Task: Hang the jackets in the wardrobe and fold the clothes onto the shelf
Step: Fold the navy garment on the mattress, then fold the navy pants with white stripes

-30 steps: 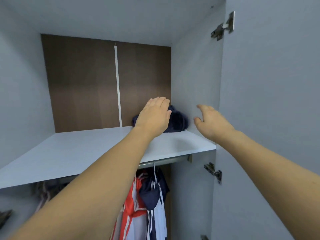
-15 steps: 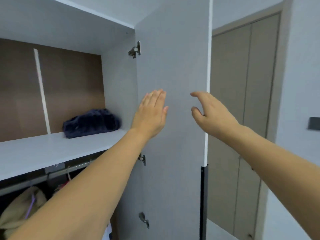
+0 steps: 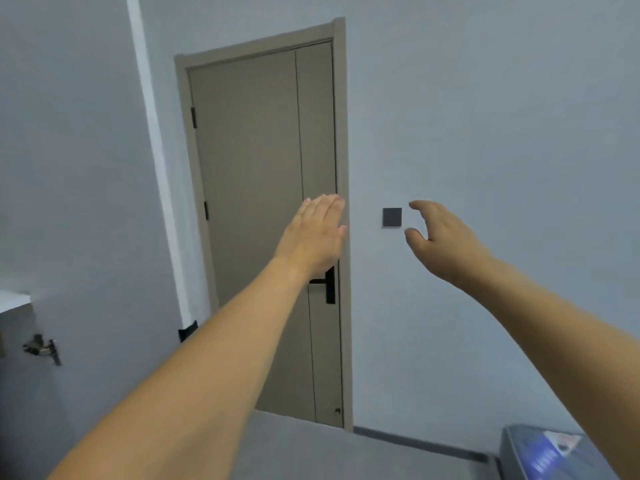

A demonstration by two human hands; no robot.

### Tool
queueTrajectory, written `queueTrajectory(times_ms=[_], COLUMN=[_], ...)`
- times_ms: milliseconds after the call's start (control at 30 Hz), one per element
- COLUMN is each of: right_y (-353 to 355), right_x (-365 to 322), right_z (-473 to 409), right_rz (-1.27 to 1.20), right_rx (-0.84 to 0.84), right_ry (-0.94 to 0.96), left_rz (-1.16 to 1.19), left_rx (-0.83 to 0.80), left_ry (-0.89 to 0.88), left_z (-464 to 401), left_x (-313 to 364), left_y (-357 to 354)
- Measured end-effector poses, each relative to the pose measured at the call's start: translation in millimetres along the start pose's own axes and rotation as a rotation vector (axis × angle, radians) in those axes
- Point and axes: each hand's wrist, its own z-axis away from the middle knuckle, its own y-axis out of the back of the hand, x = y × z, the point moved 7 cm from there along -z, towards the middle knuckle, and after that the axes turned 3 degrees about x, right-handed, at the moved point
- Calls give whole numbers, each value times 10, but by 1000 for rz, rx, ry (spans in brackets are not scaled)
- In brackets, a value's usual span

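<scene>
Both arms reach forward into open air, and neither hand holds anything. The left hand (image 3: 313,233) sits near the centre of the view with its fingers straight and pressed together, palm turned away. The right hand (image 3: 438,237) is at about 3 o'clock from it, well apart, fingers loosely curved and thumb spread, a wide relaxed gap between them.

Behind the left hand stands a closed taupe room door (image 3: 263,216) with a black lever handle (image 3: 327,285) just below the wrist. A dark square wall switch (image 3: 392,217) shows on the pale wall between the two hands.

At 9 o'clock the open grey wardrobe door (image 3: 79,188) fills the left side, with a metal hinge (image 3: 41,348) at its lower edge and a sliver of the white wardrobe shelf (image 3: 14,301) beside it. No jackets or folded clothes are in view. At 5 o'clock a grey container with blue contents (image 3: 550,455) is blurred beyond telling.
</scene>
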Motion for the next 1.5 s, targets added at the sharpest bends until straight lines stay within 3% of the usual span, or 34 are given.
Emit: queueTrajectory(times_ms=[233,500,833,1067,1300,1500], right_y=[325,87,375,905,814,491], right_x=[1816,3871,6339,7879,9278,10692], right_z=[78,134,411,1361,2315,2762], right_rz=[80,119,238,295,297,421], right_rx=[-4,-31,61,150,129,88], right_ry=[-180,-408,-786,-1097,-1348,-1362], left_rz=[170,308,630,741,769,867], left_rx=[-64,-230,-378,-491,-632,-785], left_ry=[-67,-203,-369,-648,-806,-828], left_z=[-737,-1412,-2452,-2428,-2177,-1895], left_x=[1334,2658,4703,6616,8100,9275], left_y=[-1151,-2870,-4860,-5817,-6894,-8173])
